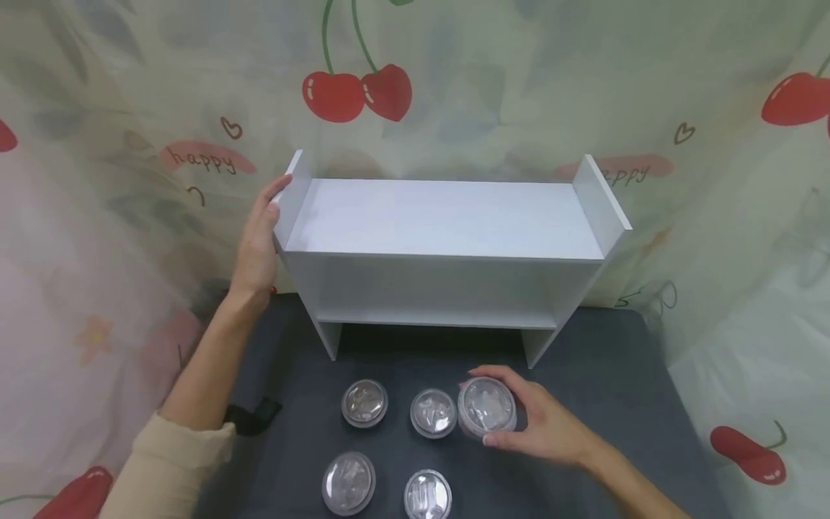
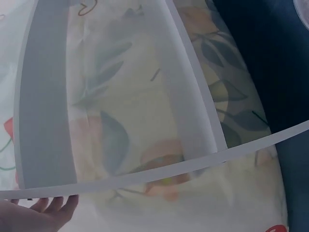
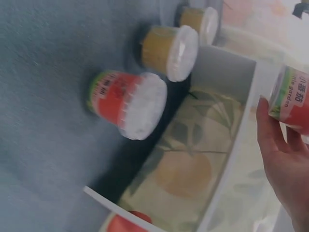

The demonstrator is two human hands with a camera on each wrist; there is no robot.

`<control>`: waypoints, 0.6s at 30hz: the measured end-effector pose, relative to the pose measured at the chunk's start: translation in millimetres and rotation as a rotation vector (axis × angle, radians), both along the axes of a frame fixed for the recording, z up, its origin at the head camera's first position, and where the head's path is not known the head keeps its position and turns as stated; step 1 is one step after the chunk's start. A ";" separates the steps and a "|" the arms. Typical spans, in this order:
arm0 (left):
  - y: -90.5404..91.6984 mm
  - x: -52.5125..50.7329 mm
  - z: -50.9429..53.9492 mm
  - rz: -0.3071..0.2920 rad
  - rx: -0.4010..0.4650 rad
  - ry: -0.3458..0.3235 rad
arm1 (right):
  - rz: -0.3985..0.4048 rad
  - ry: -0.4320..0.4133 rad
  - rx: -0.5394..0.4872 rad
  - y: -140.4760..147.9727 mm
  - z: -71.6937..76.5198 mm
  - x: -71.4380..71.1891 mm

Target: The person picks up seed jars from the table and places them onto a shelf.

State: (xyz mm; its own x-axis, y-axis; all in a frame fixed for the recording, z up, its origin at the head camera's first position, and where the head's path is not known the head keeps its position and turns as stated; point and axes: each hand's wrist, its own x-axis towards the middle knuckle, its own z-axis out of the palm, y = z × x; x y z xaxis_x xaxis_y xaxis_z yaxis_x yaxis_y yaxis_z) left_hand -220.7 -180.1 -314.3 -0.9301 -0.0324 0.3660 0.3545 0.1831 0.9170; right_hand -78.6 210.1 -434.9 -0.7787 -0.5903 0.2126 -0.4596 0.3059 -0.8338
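My left hand [image 1: 258, 234] touches the outer side and edge of the left side panel of a white shelf [image 1: 441, 216]. In the left wrist view its fingertips [image 2: 71, 205] press against the white panel [image 2: 111, 182] from outside. Near the shelf's right leg, my right hand [image 1: 534, 422] grips a clear-lidded plastic cup [image 1: 488, 407] between thumb and fingers. A red and green label with print on it shows on this cup [image 3: 295, 101] in the right wrist view. Just left of it stands another lidded cup [image 1: 433, 413].
More lidded cups stand on the dark tabletop [image 1: 616, 404]: one cup [image 1: 364, 403] at back left, a larger cup [image 1: 349, 484] and another cup [image 1: 428, 495] in front. A black strap-like item [image 1: 254, 417] lies by the left forearm. Cherry-printed curtain [image 1: 467, 86] hangs behind the shelf.
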 end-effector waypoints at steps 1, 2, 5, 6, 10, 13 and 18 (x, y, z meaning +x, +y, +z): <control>0.9 -0.1 -0.5 -0.003 0.020 -0.002 | -0.005 -0.008 0.003 -0.9 3.8 -1.6; 1.8 -0.1 -0.9 -0.003 0.033 0.000 | -0.005 -0.019 0.000 -1.7 7.4 -3.2; 4.3 0.5 -1.6 -0.007 0.066 0.000 | 0.000 -0.051 -0.020 -4.6 17.0 -7.8; 4.7 0.5 -1.8 -0.012 0.078 0.001 | 0.002 -0.059 -0.028 -5.7 19.9 -9.4; 4.6 1.0 -2.4 -0.022 0.091 0.003 | -0.019 -0.088 -0.036 -9.8 30.3 -15.2; 4.1 1.3 -2.8 -0.022 0.086 0.008 | -0.042 -0.135 -0.041 -13.7 40.3 -17.5; 3.7 0.7 -3.1 -0.011 0.057 0.026 | -0.055 -0.167 -0.054 -20.0 57.4 -20.0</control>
State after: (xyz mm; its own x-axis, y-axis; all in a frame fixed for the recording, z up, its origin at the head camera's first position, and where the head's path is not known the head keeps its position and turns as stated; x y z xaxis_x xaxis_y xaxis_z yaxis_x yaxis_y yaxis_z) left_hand -220.0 -176.4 -317.4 -0.9207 -0.0439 0.3879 0.3800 0.1267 0.9163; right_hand -98.7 190.1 -377.5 -0.8363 -0.5375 0.1077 -0.2972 0.2794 -0.9130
